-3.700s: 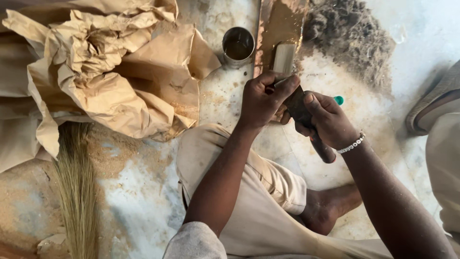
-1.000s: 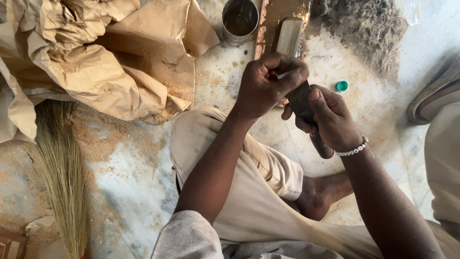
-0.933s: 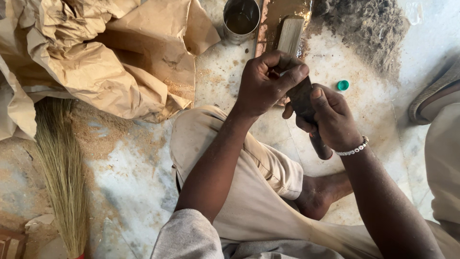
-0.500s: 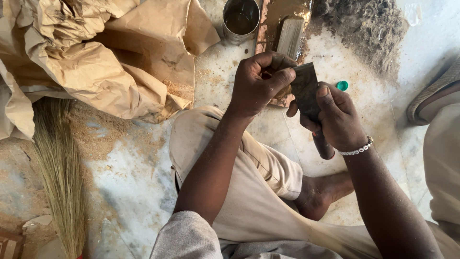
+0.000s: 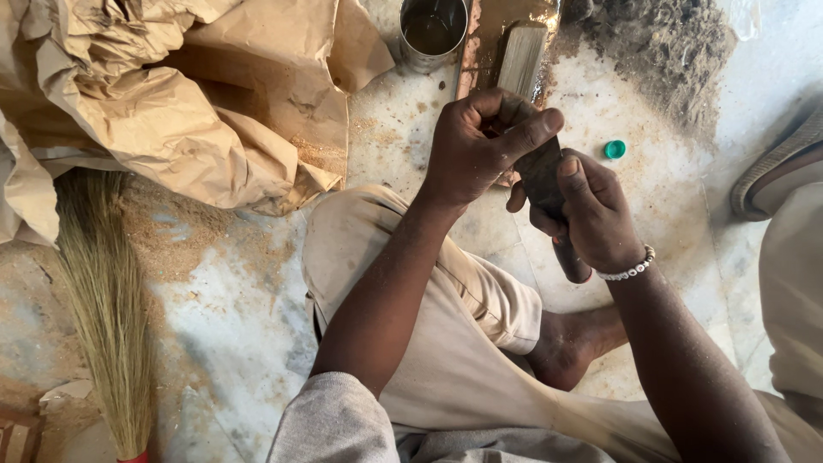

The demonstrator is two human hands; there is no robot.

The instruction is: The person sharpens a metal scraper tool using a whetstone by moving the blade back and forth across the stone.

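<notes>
My right hand (image 5: 591,214) grips a dark tool (image 5: 549,184) with a broad flat blade and a reddish handle end that sticks out below the fist. My left hand (image 5: 480,141) is curled over the blade's upper end, thumb pressed along its flat side. Both hands hover above my bent knee. Just beyond them a grey oblong stone (image 5: 520,56) lies on a wet brown board (image 5: 480,43).
A metal cup (image 5: 433,30) of dark liquid stands left of the board. Crumpled brown paper (image 5: 171,94) fills the upper left. A straw broom (image 5: 107,300) lies at left. A green bottle cap (image 5: 615,149), a pile of grey dust (image 5: 669,51) and another person's leg (image 5: 793,283) are at right.
The view has shifted down and left slightly. My left hand has slid along the blade and closed over its top, and the tool has been tipped more upright.
</notes>
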